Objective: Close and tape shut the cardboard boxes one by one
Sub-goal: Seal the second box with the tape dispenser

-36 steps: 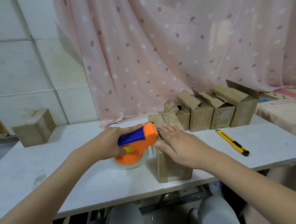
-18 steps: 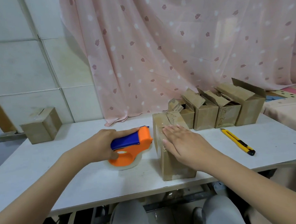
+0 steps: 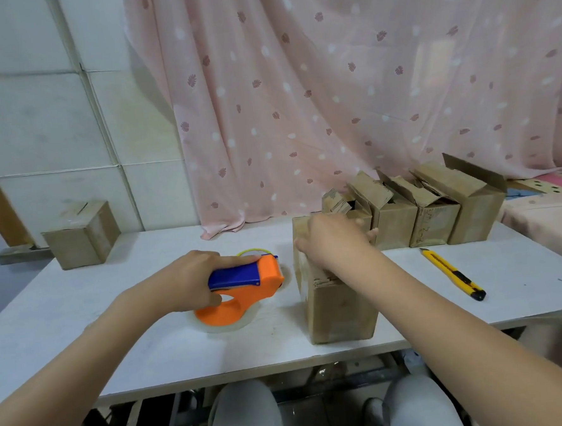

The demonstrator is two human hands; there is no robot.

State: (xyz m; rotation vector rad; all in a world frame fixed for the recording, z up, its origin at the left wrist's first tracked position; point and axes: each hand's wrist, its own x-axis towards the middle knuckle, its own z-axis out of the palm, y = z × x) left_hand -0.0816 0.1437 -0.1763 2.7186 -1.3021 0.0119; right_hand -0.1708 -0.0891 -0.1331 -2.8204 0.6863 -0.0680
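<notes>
A tall closed cardboard box (image 3: 341, 304) stands near the front edge of the white table (image 3: 81, 307). My right hand (image 3: 334, 239) lies across the far end of its top, thumb at the left edge and fingertips past the right edge; it is blurred. My left hand (image 3: 182, 281) grips the blue handle of an orange tape dispenser (image 3: 263, 273), which rests on the table just left of the box, with its clear roll touching the tabletop. Behind the box stands a row of several cardboard boxes (image 3: 434, 216) with their flaps up.
A yellow utility knife (image 3: 451, 273) lies on the table right of the box. One closed cardboard box (image 3: 80, 238) sits at the far left by the tiled wall. A pink curtain (image 3: 331, 94) hangs behind the table. My knees show below the front edge.
My left hand has drawn the dispenser away from the box and set it down on the table. My right hand has slid along the box top toward the far end.
</notes>
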